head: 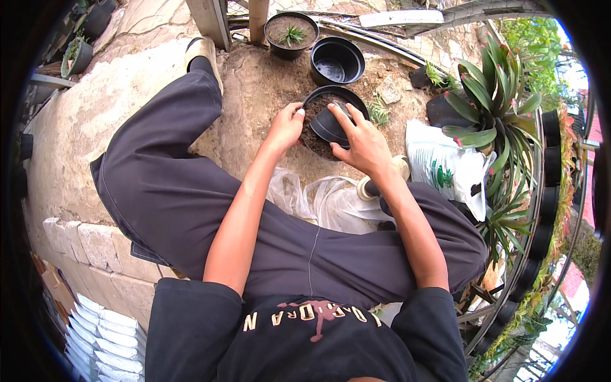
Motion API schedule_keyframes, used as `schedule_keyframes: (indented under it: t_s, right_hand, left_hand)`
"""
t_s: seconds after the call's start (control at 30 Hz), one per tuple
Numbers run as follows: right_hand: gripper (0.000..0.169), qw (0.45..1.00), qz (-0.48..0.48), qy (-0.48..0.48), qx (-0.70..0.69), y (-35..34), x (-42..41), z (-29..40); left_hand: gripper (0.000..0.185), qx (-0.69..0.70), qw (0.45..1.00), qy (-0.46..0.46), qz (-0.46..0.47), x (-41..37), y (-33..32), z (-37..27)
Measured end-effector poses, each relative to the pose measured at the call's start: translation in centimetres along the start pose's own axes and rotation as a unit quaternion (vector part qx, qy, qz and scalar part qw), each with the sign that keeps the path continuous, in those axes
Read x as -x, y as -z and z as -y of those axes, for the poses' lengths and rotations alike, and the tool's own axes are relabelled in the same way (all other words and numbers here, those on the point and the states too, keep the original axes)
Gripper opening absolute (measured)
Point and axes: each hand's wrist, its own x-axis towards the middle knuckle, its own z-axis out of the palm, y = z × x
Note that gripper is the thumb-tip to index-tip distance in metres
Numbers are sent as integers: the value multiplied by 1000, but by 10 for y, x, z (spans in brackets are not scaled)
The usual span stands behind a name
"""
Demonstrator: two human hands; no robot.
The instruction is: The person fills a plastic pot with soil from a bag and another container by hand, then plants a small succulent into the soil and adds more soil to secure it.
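A round black plastic pot (338, 90) with dark soil (315, 138) inside stands on the ground between my legs. My left hand (286, 126) grips its left rim, thumb on the edge. Inside the pot, my right hand (366, 143) holds a curved black plastic piece (329, 125) that rests tilted on the soil. It looks like a small pot or a scoop cut from one; my fingers hide its far side. A small spiky plant (378, 112) lies on the ground just right of the pot.
Beyond stand another black pot (337, 61) and a pot with a small green plant (291, 36). At right are a white printed sack (432, 157) and a large bromeliad (491, 95). A clear plastic sheet (329, 200) lies near my legs. White packets (107, 339) are stacked lower left.
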Motion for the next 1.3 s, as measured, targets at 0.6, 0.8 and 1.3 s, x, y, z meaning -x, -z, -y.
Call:
schedule_keyframes:
  t_s: [0.6,0.8,1.3]
  right_hand:
    - [81,998,-39,44,14,7,-8,-10]
    - [77,998,29,57,2,14,-7,-12]
    - [74,999,-25,-33,2,42,2,-9]
  left_hand:
    - [37,-19,1000,-12,0,-6,3,10]
    - [40,-3,999,14,30,5,5,-2]
    - [37,-16,1000,3,15,2,1,2]
